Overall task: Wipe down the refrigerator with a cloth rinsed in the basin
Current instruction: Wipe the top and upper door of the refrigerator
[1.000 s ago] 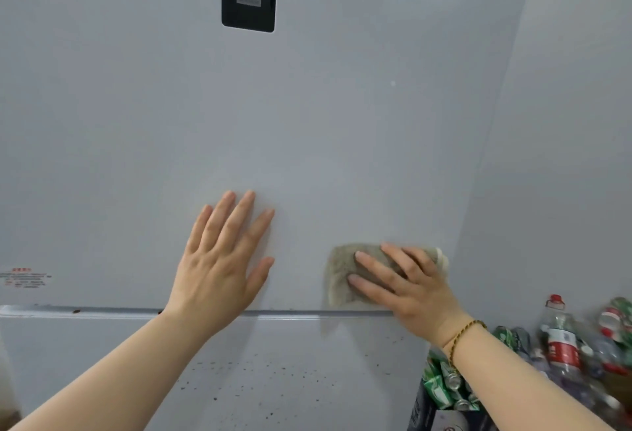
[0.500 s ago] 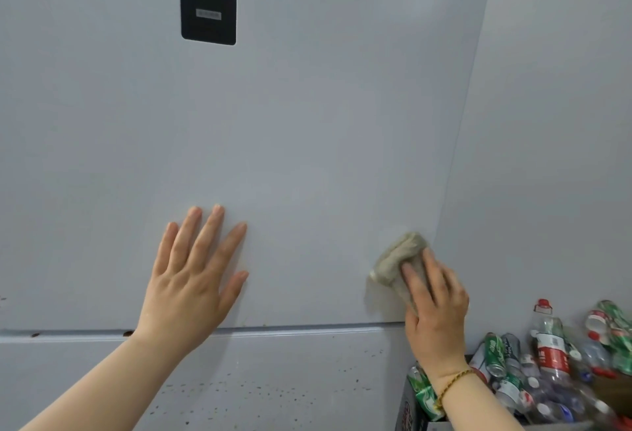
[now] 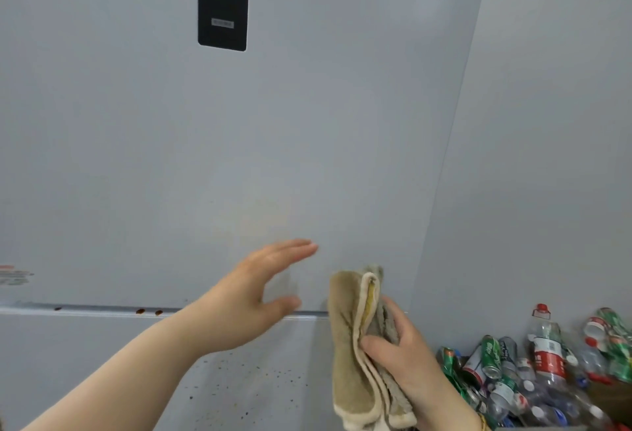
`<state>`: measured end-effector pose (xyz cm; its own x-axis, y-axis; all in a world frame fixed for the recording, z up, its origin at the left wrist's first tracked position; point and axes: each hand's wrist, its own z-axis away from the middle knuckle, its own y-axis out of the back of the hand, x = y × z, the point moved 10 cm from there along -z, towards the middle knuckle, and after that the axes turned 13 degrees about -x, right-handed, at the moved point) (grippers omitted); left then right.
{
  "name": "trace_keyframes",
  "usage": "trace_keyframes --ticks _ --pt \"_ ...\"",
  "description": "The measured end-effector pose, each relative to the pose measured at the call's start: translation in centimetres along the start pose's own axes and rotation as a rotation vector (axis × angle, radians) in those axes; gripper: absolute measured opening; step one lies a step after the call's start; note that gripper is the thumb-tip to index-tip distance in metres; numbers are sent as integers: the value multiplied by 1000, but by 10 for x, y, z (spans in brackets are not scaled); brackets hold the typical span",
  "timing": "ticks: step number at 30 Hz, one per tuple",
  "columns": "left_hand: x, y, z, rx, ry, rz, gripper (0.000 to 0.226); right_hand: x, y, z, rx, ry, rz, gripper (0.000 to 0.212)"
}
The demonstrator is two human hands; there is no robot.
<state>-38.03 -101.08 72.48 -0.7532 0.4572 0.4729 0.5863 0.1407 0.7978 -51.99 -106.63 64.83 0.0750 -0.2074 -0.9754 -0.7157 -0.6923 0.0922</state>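
Note:
The pale grey refrigerator (image 3: pixel 205 157) fills most of the view, with a black control panel (image 3: pixel 223 3) high on its upper door. My right hand (image 3: pixel 403 362) holds a folded, soiled beige cloth (image 3: pixel 355 345) upright, lifted off the door near the refrigerator's right edge. My left hand (image 3: pixel 253 297) hovers with fingers spread, just in front of the upper door and left of the cloth. A seam (image 3: pixel 85 311) divides the doors, and brown specks dot the lower door (image 3: pixel 239 393). No basin is visible.
A heap of empty plastic bottles and green cans (image 3: pixel 533 372) sits at the lower right beside the refrigerator. A plain grey wall (image 3: pixel 547 157) rises to the right. A small red-printed sticker (image 3: pixel 13 275) is on the door's left edge.
My right hand pulled the cloth off the door and now holds it folded and upright. My left hand lifted from lying flat on the door and shifted right. The view tilted down.

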Motion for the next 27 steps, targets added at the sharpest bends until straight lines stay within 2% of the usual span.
trace_keyframes --ticks 2,4,7,9,12,13,16,18,22,23,25,27 --pt "4 -14 -6 -141 47 127 55 -11 -27 -1 -159 15 -94 51" --pt "0 -15 -7 -184 116 258 46 -16 -50 -2 -255 20 -153 60" --pt "-3 9 1 -36 177 378 21 -18 -71 -7 -333 23 -257 67" --pt "-8 25 11 97 201 360 16 -22 -79 -16 -321 37 -207 63" --pt "-16 42 26 237 237 382 13 -34 -72 -31 -64 81 87 12" --pt "-20 47 31 285 239 409 12 -42 -71 -34 22 104 179 7" --pt "-32 73 44 421 244 506 10 -80 -76 -44 233 275 392 36" --pt "-39 97 57 505 230 483 15 -110 -87 -49 301 442 467 40" --pt "-53 163 93 678 210 183 24 -176 -90 -66 458 768 602 20" --pt "-59 179 104 727 219 101 24 -192 -90 -71 510 830 664 22" --pt "-72 209 124 822 232 -58 29 -220 -94 -88 616 921 792 44" --pt "-86 235 142 915 244 -134 41 -241 -99 -102 732 935 885 47"
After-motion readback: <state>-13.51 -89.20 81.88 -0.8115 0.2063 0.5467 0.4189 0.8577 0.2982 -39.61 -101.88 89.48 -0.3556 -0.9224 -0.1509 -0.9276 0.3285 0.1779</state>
